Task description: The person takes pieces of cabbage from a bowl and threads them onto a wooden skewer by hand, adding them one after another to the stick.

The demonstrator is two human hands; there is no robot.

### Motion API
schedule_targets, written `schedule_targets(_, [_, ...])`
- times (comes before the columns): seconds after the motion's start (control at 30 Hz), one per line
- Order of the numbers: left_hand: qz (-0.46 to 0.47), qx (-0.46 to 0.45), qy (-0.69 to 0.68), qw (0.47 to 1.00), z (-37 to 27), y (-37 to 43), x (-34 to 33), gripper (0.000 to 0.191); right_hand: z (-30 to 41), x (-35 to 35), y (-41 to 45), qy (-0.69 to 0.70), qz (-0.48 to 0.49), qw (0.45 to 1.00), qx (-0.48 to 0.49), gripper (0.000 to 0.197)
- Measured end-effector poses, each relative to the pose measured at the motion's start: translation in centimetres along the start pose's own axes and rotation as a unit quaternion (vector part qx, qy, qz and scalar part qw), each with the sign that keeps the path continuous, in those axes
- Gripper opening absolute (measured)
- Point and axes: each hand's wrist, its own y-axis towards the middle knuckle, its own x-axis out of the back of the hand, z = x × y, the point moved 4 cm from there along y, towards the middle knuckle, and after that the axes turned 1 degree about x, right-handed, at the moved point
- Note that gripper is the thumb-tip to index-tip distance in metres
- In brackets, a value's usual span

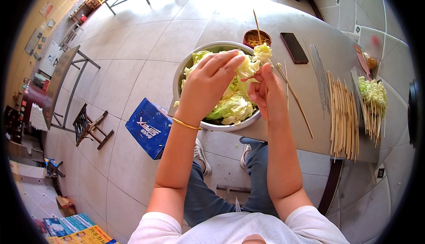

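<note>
My left hand (215, 69) pinches a pale green cabbage leaf (248, 67) above a large metal bowl (177, 84). My right hand (269, 86) grips a bamboo skewer (256, 21), its tip pointing up and away from me. A folded piece of cabbage (262, 54) is threaded on that skewer, just beyond my right fingertips. The leaf in my left hand lies close beside the skewer; whether it is pierced I cannot tell. Loose torn cabbage leaves (232, 108) fill the bowl, partly hidden by my left hand and forearm.
Right of the bowl, the metal table (308, 124) bears a small tub of rubber bands (246, 41), a phone (294, 48), a wooden stick (295, 101), metal skewers (320, 74), bamboo skewers (343, 121) and skewered cabbage (373, 94). A blue box (147, 128) and folding stool (88, 124) stand left.
</note>
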Motion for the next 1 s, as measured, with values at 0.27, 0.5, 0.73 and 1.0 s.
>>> schedule_targets(0.27, [0.003,0.090,-0.102,0.991,-0.1,0.0,-0.4,0.038,-0.3,0.6,0.1,-0.022,-0.028,0.998,0.056,0.020])
schedule_targets(0.5, [0.047,0.252,-0.287,0.923,0.4,-0.2,-0.9,0.037,-0.1,0.8,-0.1,-0.076,-0.011,0.993,0.087,0.021])
schedule_targets(0.73, [0.064,0.275,-0.321,0.904,1.1,-0.6,-0.5,0.034,-0.8,-0.4,-0.2,-0.085,-0.013,0.983,0.162,0.020])
schedule_targets(1.0, [0.089,0.266,-0.438,0.854,1.1,-1.1,-0.9,0.039,-1.2,-0.5,0.0,-0.061,0.026,0.982,0.178,0.021])
